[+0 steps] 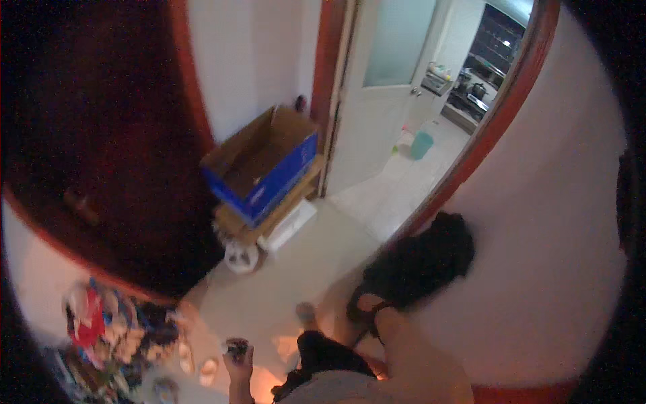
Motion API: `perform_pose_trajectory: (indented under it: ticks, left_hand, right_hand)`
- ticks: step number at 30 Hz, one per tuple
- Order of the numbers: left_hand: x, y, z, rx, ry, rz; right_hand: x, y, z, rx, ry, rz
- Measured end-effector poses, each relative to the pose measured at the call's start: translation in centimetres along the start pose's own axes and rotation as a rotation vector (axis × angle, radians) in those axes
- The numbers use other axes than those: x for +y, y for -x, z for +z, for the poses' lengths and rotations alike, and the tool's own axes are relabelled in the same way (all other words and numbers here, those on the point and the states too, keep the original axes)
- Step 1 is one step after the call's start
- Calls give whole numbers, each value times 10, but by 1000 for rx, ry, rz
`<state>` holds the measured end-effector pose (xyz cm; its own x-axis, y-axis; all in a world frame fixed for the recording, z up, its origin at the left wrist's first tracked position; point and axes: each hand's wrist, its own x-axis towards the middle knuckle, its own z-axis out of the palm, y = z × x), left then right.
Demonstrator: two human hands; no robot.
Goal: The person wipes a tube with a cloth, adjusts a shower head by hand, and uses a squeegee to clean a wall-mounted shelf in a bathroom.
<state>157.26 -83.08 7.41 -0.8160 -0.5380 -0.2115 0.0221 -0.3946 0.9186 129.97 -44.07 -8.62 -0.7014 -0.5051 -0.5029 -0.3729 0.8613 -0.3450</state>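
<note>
My left hand [239, 362] is low in the middle, fingers curled round a small dark object [235, 345] too blurred to name. My right arm reaches forward on the right. At its end my right hand [369, 303] is closed at the near end of a soft black bundle [420, 259], which looks like cloth or a bag. The bundle hangs beside the white wall, and part of the grip is hidden by blur and shadow.
An open-topped blue cardboard box [282, 178] stands on flatter boxes ahead, near a dark door [101, 135]. Shoes and clutter [114, 330] pile up at the lower left. Through an open white door [367, 128] lies a kitchen with a teal bucket [422, 145] on its floor.
</note>
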Motion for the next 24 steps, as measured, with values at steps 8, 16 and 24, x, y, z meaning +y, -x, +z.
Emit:
perform_pose_trajectory:
  ticks: [8, 16, 24]
  left_hand:
    - [16, -204, 153, -201, -234, -19]
    - [-7, -396, 342, -619, -414, -301]
    - [-8, -517, 565, -1001, -682, -353]
  right_hand:
    - [-29, -162, -158, 33, -161, -183]
    - [72, -309, -258, 89, -501, 10]
    - [222, -316, -371, 319, -539, 372]
